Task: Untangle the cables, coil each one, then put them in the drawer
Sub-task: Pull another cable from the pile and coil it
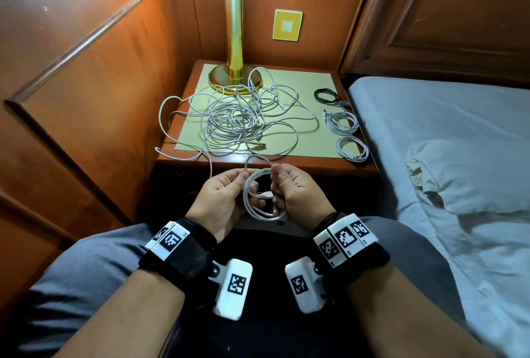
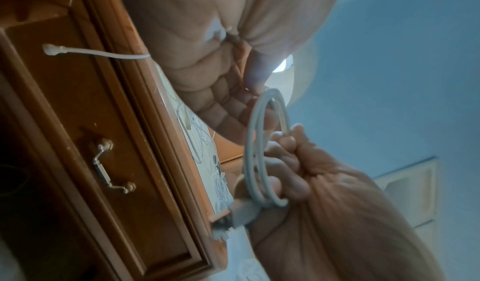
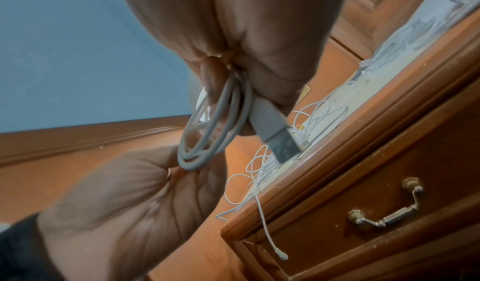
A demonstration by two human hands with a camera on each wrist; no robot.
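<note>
Wooden nightstand (image 1: 183, 154) carries the white tangle (image 1: 235, 119) below its lamp (image 1: 233, 31), while in front both the left hand (image 1: 220, 200) and right hand (image 1: 298, 194) grip a coil (image 1: 259, 200), seemingly finishing winding; next, free its tail.

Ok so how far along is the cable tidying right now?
Done: three coils, one black and two white, lie at the nightstand's right edge. In hand: the left hand and right hand are winding a fourth white cable. Left: the white tangle by the lamp, and the drawer is shut, so nothing is stored.
</note>
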